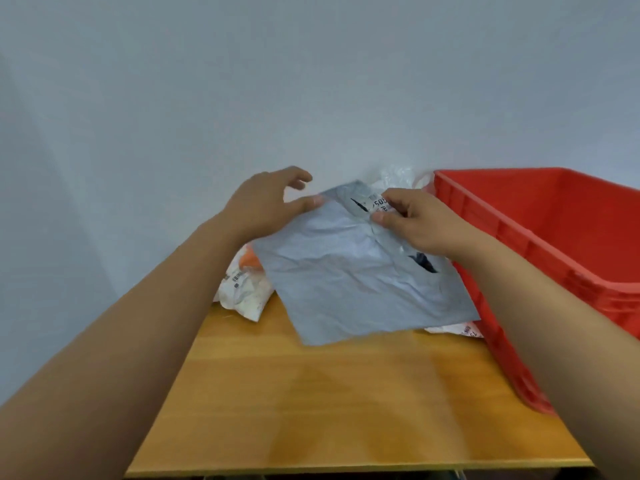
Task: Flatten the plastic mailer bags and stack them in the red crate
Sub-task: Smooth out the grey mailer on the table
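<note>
I hold a grey plastic mailer bag [349,278] up over the wooden table, creased but mostly spread out, its lower edge hanging near the tabletop. My left hand [266,206] pinches its top left corner between thumb and fingers. My right hand [415,223] grips the top right part by the white shipping label. The red crate [540,237] stands at the right, its near wall just beside the bag; what lies inside it is hidden.
Crumpled white mailer bags [244,289] with orange print lie behind the grey bag at the left, another white bag [457,329] peeks out under its right edge, and clear plastic [398,176] sits against the wall. The wooden table [339,403] ends close to my body.
</note>
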The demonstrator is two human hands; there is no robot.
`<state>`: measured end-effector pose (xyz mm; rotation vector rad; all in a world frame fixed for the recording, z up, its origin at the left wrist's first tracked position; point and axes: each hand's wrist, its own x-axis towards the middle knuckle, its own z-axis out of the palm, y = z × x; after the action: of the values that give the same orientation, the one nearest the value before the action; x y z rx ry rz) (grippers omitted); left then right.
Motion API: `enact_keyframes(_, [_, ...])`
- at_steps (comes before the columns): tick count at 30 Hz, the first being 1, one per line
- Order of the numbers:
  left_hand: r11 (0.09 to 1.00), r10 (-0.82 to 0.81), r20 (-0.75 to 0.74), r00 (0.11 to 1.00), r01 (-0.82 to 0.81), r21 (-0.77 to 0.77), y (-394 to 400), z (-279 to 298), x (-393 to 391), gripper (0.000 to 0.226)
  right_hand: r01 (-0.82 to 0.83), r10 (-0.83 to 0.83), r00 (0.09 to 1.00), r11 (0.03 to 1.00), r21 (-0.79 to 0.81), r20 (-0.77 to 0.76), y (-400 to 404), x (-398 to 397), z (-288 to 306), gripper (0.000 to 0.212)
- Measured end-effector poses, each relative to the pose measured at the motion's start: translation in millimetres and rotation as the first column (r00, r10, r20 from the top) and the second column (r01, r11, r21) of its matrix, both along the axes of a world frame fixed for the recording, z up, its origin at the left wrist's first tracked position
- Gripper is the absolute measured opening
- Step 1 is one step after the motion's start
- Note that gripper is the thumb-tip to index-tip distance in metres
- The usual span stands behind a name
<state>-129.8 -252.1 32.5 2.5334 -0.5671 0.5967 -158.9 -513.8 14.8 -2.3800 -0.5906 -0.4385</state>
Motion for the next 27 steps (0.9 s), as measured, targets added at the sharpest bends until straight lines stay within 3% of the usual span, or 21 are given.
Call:
enact_keyframes(2, [0.947,0.045,-0.075,0.996,-0.067,-0.314,10,2,-1,0.064,0.038,-0.043,0.998,0.993,0.115,0.037,-13,-6,3,0.036])
enact_keyframes(4, [0.771,-0.062,-0.321,0.945,-0.159,-0.617,12,-3,-1,0.071,0.039,-0.05,0.998,0.953,0.3,0.027,-27,-13,8,0.03])
enact_keyframes(7, [0.691,-0.319,-0.563,0.762,-0.22,-0.688,-2,-27,-7,0.061,0.038,-0.084,0.995,0.827,0.56,0.057,-47,-25,22,0.009])
enact_keyframes(10, [0.513,-0.555,-0.517,0.651,-0.222,-0.829,-35,-45,-9,0.056,0.065,-0.149,0.987,0.702,0.709,0.057,-62,-36,38,0.008])
enact_keyframes(14, [0.257,-0.612,-0.346,0.711,-0.235,-0.937,-80,-37,-5,0.049,0.128,-0.217,0.976,0.654,0.746,0.022,-87,-42,51,0.01])
enact_keyframes(17, [0.16,-0.619,-0.267,0.739,-0.213,-0.964,-101,-26,6,0.041,0.218,-0.313,0.95,0.631,0.745,-0.013,-114,-42,60,0.004])
enact_keyframes(21, [0.166,-0.634,-0.213,0.743,-0.138,-0.976,-130,-8,21,0.032,0.356,-0.425,0.901,0.6,0.716,-0.092,-156,-38,72,0.004])
enact_keyframes(25, [0.393,-0.489,-0.251,0.835,-0.045,-0.918,-166,8,33,0.024,0.508,-0.546,0.827,0.618,0.601,-0.137,-204,-30,77,0.025])
enact_keyframes(27, [0.507,-0.418,-0.242,0.876,0.004,-0.862,-187,15,41,0.026,0.581,-0.616,0.776,0.616,0.532,-0.134,-228,-24,79,0.017])
